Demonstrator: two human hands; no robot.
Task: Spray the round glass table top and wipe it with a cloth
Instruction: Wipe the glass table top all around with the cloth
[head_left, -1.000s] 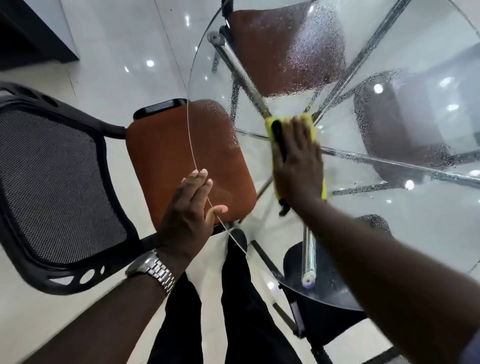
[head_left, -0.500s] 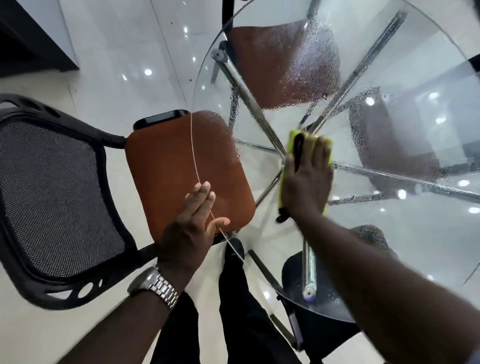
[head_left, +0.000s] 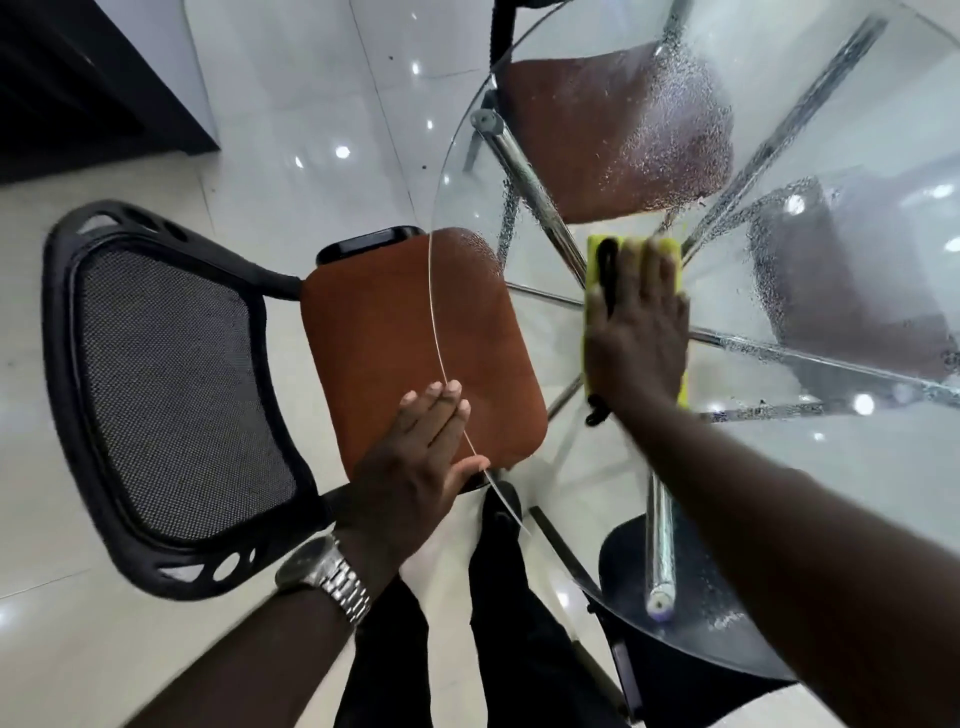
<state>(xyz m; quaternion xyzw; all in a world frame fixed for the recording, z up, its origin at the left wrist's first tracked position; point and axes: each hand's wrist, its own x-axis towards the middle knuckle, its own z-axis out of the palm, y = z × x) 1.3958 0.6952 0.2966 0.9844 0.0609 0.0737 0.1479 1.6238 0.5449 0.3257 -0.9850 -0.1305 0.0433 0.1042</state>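
right hand (head_left: 636, 332): flat on yellow cloth (head_left: 596, 265), fingers extended close together, pressing it on the table (head_left: 857, 493) near centre | left hand (head_left: 415, 467): flat at the table's near edge, fingers together, thumb apart | droplets (head_left: 670, 135): far glass

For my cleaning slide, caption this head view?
Right hand presses yellow cloth on droplet-covered glass table top; left hand rests at its edge.
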